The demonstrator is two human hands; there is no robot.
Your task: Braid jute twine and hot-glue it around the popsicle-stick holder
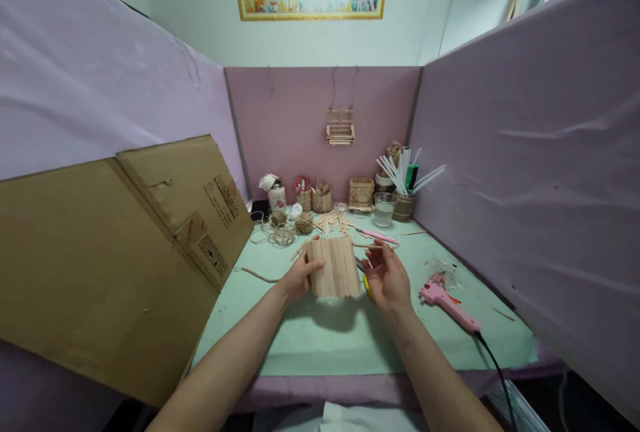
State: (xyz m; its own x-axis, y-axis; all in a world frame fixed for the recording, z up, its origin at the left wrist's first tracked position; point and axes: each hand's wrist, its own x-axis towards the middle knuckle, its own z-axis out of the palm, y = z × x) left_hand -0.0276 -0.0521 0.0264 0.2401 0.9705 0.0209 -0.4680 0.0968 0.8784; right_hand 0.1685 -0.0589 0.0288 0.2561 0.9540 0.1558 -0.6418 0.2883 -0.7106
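My left hand (299, 277) grips the left edge of a panel of flat wooden craft sticks (334, 268) laid side by side, thumb on the front face. A length of brown twine (365, 246) runs out from the panel's upper right corner. Its outer end lies between the fingertips of my right hand (389, 279), which is palm up just right of the panel. Partly hidden between the panel and my right hand, a pair of scissors with a yellow handle (369, 287) lies on the table. Another twine piece (257, 275) lies to the left.
A pink glue gun (450, 307) with a black cord lies at the right. Twine balls (303, 223), loose sticks (333, 221), a pink-handled tool (377, 237), a clear cup (384, 209) and a pot of glue sticks (404, 206) stand behind. Leaning cardboard (125, 265) borders the left.
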